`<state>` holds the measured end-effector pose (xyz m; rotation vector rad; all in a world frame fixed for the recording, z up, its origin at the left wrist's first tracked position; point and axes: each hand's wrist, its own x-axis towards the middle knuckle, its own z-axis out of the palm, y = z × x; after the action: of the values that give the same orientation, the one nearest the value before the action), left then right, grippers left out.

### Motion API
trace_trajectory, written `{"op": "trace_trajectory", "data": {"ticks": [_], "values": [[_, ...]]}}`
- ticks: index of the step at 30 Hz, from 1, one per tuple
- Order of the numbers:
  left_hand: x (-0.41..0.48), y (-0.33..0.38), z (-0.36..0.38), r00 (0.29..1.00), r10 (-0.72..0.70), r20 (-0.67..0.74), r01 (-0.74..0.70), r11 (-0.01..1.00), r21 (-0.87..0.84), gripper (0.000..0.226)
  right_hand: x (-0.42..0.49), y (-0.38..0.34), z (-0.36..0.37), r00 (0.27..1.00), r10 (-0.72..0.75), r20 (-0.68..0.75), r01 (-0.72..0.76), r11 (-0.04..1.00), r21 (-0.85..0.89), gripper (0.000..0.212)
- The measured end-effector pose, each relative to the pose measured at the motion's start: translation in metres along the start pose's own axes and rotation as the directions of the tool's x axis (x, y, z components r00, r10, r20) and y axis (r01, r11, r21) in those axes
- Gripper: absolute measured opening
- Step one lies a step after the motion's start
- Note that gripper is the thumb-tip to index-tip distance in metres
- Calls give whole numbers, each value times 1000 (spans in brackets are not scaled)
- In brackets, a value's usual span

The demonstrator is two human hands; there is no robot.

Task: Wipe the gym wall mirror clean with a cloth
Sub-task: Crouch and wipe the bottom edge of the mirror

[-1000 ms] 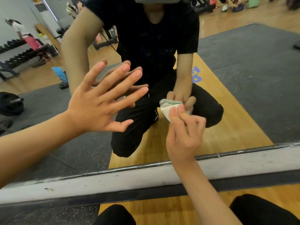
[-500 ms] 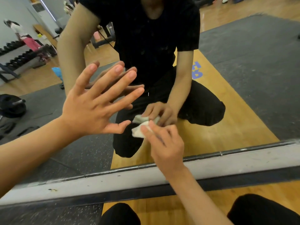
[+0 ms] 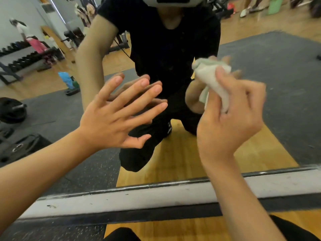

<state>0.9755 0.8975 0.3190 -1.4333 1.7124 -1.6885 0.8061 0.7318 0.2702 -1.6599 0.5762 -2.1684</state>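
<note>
The wall mirror [image 3: 271,94] fills the view down to its metal bottom edge [image 3: 156,186]. My left hand [image 3: 114,117] is spread flat, its fingertips meeting their reflection on the glass. My right hand [image 3: 229,122] grips a bunched white and pale green cloth [image 3: 211,79] and holds it against the mirror at the right of my left hand. The right hand and cloth are blurred by motion. Part of the cloth is hidden inside my fingers.
A white ledge [image 3: 139,199] and a dark strip run below the mirror. My knees [image 3: 121,234] are at the bottom edge on the wooden floor [image 3: 173,226]. The reflection shows me crouching, a dumbbell rack [image 3: 22,61], a weight plate [image 3: 12,110] and a person at the far left.
My right hand has swung the cloth up and to the right across the glass, from low near my left thumb. My left hand stays pressed on the mirror.
</note>
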Motion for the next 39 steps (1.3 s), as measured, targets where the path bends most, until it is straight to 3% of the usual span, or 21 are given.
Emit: {"op": "trace_trajectory", "data": {"ticks": [3,8,10,17,23,29,33,39], "values": [[0,-1,1,1000,-13,-17,13,1000,-27,89,48,-14,21,992,-101,-74,99,995,-30,20],[-2,0,4,992,-100,-71,95,993,-63,97,-18,8,-9,941,-222,256,228,974,8,20],[-2,-1,4,993,-94,-67,90,994,-57,97,-21,10,-14,911,-251,327,261,965,16,21],[-2,-1,4,995,-76,-66,72,995,-63,93,27,-29,25,957,-254,142,249,967,47,21],[-1,-3,2,995,-75,-60,71,995,-63,93,-33,12,-14,932,-187,309,207,978,-34,21],[0,0,4,996,-70,-53,67,995,-70,92,20,-20,15,966,-197,168,186,979,80,19],[1,-3,3,996,-60,-66,57,997,-48,93,-62,29,-12,963,-145,229,161,985,-54,31],[-3,-6,1,999,54,3,-54,997,-53,89,-103,41,-16,970,-97,223,114,991,-63,34]]}}
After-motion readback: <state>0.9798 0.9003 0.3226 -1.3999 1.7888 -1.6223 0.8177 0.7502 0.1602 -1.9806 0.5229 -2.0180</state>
